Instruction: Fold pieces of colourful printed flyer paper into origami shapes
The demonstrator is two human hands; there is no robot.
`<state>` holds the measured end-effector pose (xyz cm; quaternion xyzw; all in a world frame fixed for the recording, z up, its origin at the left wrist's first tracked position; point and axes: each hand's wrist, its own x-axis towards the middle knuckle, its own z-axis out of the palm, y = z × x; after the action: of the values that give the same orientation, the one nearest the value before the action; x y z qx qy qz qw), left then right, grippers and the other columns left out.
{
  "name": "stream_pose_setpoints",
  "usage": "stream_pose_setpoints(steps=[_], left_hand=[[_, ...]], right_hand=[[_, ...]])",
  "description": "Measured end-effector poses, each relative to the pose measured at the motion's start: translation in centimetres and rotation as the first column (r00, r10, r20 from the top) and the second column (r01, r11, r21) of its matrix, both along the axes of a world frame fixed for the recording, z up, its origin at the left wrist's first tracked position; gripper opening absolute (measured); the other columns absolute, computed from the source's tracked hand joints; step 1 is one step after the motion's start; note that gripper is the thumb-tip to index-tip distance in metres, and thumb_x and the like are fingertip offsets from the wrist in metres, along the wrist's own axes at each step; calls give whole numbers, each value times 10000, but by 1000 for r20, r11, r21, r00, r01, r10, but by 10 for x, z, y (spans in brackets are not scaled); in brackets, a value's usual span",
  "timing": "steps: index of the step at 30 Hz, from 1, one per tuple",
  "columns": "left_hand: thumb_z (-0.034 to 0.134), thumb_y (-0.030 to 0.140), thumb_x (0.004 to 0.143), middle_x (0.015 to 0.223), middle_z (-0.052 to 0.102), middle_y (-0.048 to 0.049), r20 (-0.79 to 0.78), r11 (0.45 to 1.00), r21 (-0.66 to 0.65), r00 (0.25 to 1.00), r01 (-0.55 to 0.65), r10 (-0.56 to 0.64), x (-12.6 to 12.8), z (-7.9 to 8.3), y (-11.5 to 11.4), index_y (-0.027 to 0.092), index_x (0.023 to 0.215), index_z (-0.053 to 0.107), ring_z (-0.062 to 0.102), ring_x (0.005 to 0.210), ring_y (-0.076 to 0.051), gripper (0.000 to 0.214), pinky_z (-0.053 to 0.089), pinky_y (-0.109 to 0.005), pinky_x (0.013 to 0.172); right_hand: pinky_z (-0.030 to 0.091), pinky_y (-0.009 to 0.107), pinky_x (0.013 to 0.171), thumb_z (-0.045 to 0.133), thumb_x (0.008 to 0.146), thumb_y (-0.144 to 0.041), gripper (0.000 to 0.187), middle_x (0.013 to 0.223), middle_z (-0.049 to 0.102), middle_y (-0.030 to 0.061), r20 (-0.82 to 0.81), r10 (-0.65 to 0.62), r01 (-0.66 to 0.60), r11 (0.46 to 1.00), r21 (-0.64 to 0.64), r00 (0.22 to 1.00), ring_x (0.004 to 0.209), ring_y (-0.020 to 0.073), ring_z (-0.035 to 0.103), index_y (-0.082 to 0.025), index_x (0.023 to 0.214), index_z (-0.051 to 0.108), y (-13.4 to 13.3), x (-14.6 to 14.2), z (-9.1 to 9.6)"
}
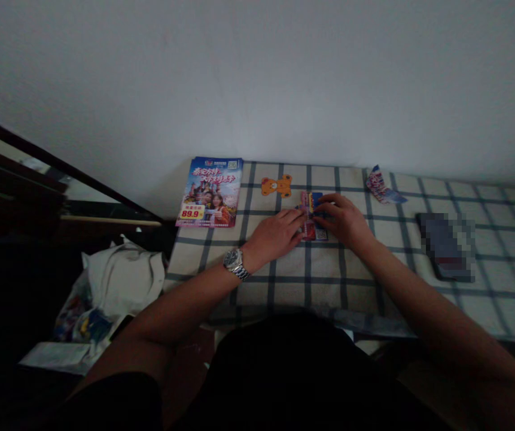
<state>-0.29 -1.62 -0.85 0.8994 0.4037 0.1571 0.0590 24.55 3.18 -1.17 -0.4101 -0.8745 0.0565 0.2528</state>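
A small folded flyer (pixel 310 230), red and blue with a printed code at one corner, lies on the checked tablecloth (pixel 284 293) between my hands. My left hand (pixel 279 232) holds its left side, the fingers closed together over the paper. On the right side, my right hand (pixel 343 220) has its fingers and thumb bent together at the paper's edge. Part of the flyer is hidden under the fingers. Just beyond it is a flat orange bear figure (pixel 276 186).
A stack of printed flyers (pixel 212 191) sits at the table's left end. Another folded paper piece (pixel 383 188) stands to the right, near the wall (pixel 275 84). A dark phone (pixel 445 248) rests farther right. A white bag (pixel 122 272) is below, to the left.
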Motion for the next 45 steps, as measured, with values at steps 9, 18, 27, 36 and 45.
stream_pose_setpoints(steps=[9,18,27,36,45], left_hand=[[535,305,1073,1537,569,-130,14,1000,-5,1000,-6,6,-1,-1,0,131,1491,536,557,1367,-270,453,552,-411,1096],[531,301,1074,1553,564,-116,38,1000,8,999,5,-5,-1,-5,1,138,1492,539,551,1376,-267,449,531,-424,1127],[529,390,1090,1514,592,-121,43,1000,27,999,-7,6,1,-1,-1,136,1446,580,560,1358,-273,440,527,-420,1123],[529,443,1084,1441,626,-132,98,999,42,995,-19,15,2,-5,2,145,1432,584,561,1363,-281,461,418,-487,1233],[618,603,1006,1548,548,-165,81,999,30,996,29,-32,-1,-7,3,142,1467,553,442,1513,-312,655,266,-541,1326]], right_hand=[[598,504,990,719,976,-305,169,1265,681,137,45,78,-75,995,-65,996,1163,328,683,-241,1131,735,-28,6,6],[596,514,1005,740,963,-307,190,1284,685,133,41,89,-85,993,-86,995,1168,329,684,-238,1140,738,-47,8,7],[601,511,1002,727,974,-310,190,1290,698,132,3,88,-88,994,-71,996,1170,320,689,-231,1147,728,-49,10,-2],[589,524,1044,673,1007,-287,227,1322,699,124,-54,71,-75,994,-83,996,1217,313,682,-249,1226,714,-49,15,0],[576,540,1080,638,1018,-269,275,1387,684,130,-26,71,-72,996,-52,997,1272,317,668,-239,1285,694,-39,22,2]])
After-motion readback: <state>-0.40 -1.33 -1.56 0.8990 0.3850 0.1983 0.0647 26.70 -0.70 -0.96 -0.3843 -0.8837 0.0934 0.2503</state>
